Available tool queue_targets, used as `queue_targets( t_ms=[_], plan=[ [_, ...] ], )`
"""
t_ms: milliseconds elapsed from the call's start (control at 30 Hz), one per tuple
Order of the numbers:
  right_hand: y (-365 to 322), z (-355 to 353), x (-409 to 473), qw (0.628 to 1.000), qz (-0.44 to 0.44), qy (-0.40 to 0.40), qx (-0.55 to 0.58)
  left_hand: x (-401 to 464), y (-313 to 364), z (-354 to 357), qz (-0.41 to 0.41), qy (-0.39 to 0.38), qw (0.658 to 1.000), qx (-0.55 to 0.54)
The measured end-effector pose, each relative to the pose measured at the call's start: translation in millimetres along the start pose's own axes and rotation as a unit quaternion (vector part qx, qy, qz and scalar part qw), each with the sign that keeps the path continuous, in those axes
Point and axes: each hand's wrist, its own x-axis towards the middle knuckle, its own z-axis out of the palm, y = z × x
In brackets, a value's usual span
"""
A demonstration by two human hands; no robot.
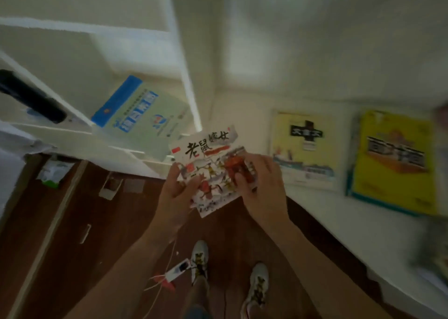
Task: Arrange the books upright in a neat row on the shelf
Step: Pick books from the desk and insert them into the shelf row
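Note:
A thin white picture book [210,156] with black brush lettering and red and yellow figures is held in the air in front of the white shelf [80,134]. My left hand [178,187] grips its lower left edge, thumb on the cover. My right hand [260,180] grips its right side, thumb on the cover. A pale green book with a blue spine [143,115] leans tilted inside the shelf compartment. Two more books lie flat on the white surface [363,233] to the right: a pale yellow one [305,151] and a bright yellow one [392,161].
A dark object [31,98] lies in the shelf compartment at the far left. The dark wooden floor [72,233] below has small scraps and a white card on a cord [178,269]. My feet in white shoes stand beneath. More blurred items sit at the far right edge.

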Motion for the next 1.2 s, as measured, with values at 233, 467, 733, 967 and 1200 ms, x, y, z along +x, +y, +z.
queue_targets(
  t_ms=[233,467,733,967,1200],
  plan=[
    [117,-156,-69,0.899,0.324,0.152,0.254,-14,-18,179,0.008,-0.148,0.971,0.189],
    [214,-275,-161,0.794,0.415,0.349,0.275,-38,-79,356,0.128,-0.289,0.824,0.471],
    [309,-319,-244,0.764,0.536,0.356,0.038,-101,-171,477,0.185,-0.361,0.745,0.53],
    [321,-309,-237,0.812,0.536,0.224,-0.056,-90,-197,473,0.14,-0.366,0.74,0.547],
    [236,-247,-156,0.91,0.338,0.195,-0.139,-23,-151,346,0.117,-0.227,0.863,0.435]
  ],
)
